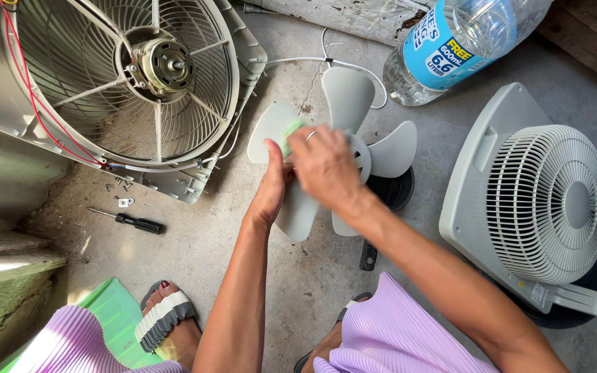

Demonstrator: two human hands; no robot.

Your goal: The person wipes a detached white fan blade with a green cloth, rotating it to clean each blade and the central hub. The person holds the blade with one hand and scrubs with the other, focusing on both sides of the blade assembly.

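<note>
Someone is crouching over a grey fan blade [343, 103] on the concrete floor [243, 228], working at it with both hands.

Far left, the fan housing with its bare motor [160, 63] is lying open, a black-handled screwdriver [133, 221] and loose screws [119, 185] below it. At centre, the left hand [271, 183] is gripping the blade's edge, while the right hand [326, 169] is pressing a small green cloth [290, 131] against it, fingers curled over. Right of that, a big water bottle [450, 41] is lying down, and the front grille cover [540, 200] is resting on a dark tub.
</note>
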